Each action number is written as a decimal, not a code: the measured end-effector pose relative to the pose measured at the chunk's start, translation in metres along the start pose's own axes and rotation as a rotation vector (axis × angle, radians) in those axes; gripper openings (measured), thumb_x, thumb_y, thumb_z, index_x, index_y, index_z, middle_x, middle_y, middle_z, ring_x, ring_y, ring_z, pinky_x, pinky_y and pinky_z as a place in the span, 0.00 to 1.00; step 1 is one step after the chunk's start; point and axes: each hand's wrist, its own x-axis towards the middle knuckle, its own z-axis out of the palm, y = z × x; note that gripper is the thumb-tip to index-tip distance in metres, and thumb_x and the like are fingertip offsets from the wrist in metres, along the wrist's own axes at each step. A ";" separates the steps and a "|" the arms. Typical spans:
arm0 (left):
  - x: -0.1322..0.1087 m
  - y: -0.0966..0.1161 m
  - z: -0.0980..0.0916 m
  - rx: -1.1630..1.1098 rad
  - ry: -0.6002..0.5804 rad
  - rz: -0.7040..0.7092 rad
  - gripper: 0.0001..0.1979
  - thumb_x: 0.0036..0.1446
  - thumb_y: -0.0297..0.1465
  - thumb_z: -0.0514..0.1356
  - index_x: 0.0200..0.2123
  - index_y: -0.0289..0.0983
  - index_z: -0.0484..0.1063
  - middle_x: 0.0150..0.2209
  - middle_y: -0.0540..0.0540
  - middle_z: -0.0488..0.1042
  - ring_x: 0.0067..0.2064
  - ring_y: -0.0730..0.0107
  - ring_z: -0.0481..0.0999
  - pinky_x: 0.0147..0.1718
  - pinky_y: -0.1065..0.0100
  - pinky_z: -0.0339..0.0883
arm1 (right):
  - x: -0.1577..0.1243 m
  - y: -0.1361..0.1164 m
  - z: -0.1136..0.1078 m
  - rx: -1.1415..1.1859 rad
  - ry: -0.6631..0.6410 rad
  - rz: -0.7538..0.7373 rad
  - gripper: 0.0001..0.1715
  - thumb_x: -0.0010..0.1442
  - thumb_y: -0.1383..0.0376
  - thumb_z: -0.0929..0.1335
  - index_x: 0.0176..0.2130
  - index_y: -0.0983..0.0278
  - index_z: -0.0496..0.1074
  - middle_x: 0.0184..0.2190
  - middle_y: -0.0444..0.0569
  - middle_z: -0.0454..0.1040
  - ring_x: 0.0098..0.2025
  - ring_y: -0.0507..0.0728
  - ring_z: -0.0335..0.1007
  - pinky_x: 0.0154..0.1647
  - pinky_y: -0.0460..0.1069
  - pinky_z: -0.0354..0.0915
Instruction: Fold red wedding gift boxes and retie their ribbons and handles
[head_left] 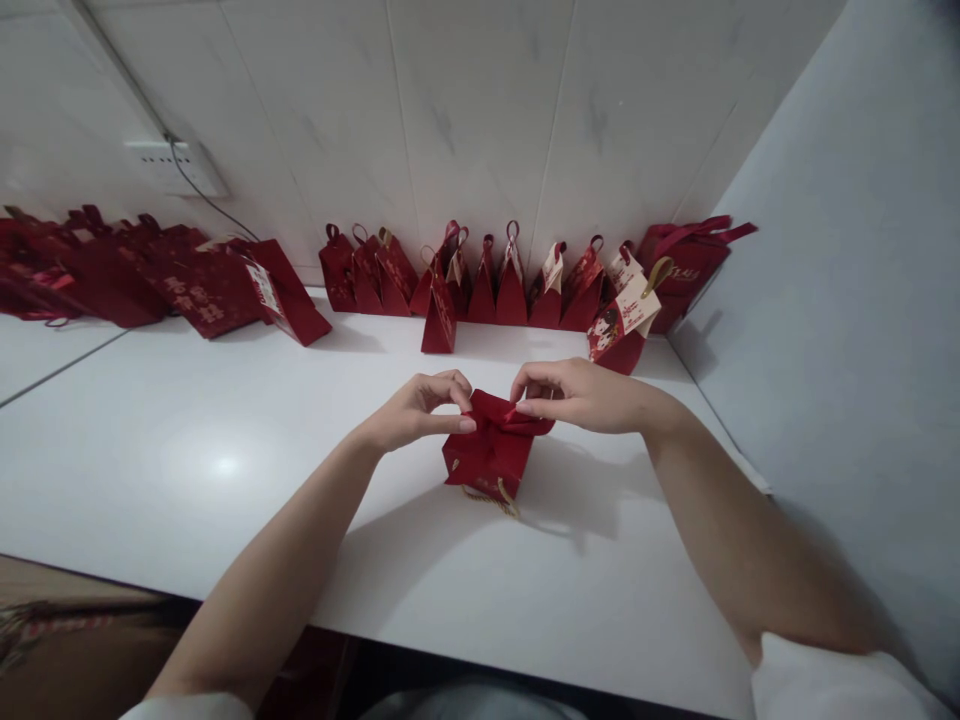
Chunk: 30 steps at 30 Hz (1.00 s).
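Note:
A small red gift box (491, 455) with a twisted gold cord handle stands on the white table (225, 520) in front of me. The cord (504, 495) hangs down its near side. At the box's upper left edge, my left hand (424, 408) pinches the red material between thumb and fingers. On the upper right side, my right hand (574, 395) grips a red folded flap or ribbon; which of these it is, I cannot tell. The inside of the box is partly hidden by the folds.
Several red gift boxes with ribbon loops (495, 290) line the wall. One box with a cream top (622, 320) stands closer at the right, near a larger red bag (682, 270). More red bags (202, 285) sit at the left, under a socket (176, 165). A wall (825, 300) bounds the right.

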 end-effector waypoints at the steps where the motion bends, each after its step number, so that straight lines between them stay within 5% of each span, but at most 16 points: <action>1: 0.000 -0.001 0.002 0.002 -0.002 0.000 0.10 0.50 0.33 0.70 0.26 0.36 0.72 0.33 0.50 0.65 0.35 0.73 0.66 0.39 0.66 0.61 | 0.001 0.000 0.000 0.005 0.004 -0.004 0.13 0.62 0.56 0.66 0.42 0.61 0.73 0.34 0.46 0.76 0.35 0.54 0.69 0.36 0.48 0.62; 5: 0.000 0.002 0.006 0.125 0.003 0.002 0.15 0.52 0.34 0.69 0.24 0.35 0.67 0.37 0.48 0.66 0.41 0.70 0.67 0.46 0.63 0.61 | 0.002 0.000 0.001 -0.025 -0.009 -0.005 0.11 0.62 0.58 0.67 0.40 0.61 0.75 0.36 0.46 0.77 0.36 0.54 0.70 0.36 0.48 0.62; 9: -0.001 0.003 0.004 0.201 -0.013 -0.001 0.12 0.55 0.37 0.67 0.25 0.36 0.74 0.45 0.44 0.67 0.49 0.64 0.68 0.55 0.58 0.58 | 0.003 -0.001 0.002 -0.066 -0.007 0.012 0.10 0.61 0.58 0.67 0.38 0.61 0.75 0.31 0.45 0.76 0.30 0.53 0.66 0.32 0.47 0.59; 16: 0.000 -0.002 0.002 0.122 0.072 -0.051 0.18 0.56 0.40 0.65 0.20 0.36 0.75 0.43 0.43 0.70 0.47 0.65 0.70 0.48 0.62 0.64 | 0.003 0.000 0.002 -0.052 -0.025 0.017 0.11 0.62 0.58 0.66 0.39 0.61 0.73 0.32 0.44 0.75 0.31 0.52 0.66 0.32 0.47 0.60; 22: 0.000 0.004 0.000 0.337 0.188 -0.142 0.21 0.58 0.45 0.62 0.22 0.36 0.78 0.49 0.43 0.72 0.43 0.66 0.73 0.46 0.61 0.65 | 0.001 0.000 0.001 -0.032 -0.066 0.032 0.11 0.63 0.58 0.65 0.42 0.61 0.72 0.33 0.44 0.75 0.32 0.53 0.66 0.33 0.47 0.60; 30: -0.002 0.014 0.001 0.494 0.151 -0.255 0.27 0.59 0.50 0.59 0.18 0.36 0.74 0.55 0.45 0.73 0.46 0.60 0.76 0.48 0.56 0.66 | 0.000 -0.003 0.000 -0.005 -0.081 0.050 0.14 0.66 0.57 0.61 0.46 0.59 0.69 0.31 0.43 0.73 0.31 0.53 0.65 0.33 0.47 0.60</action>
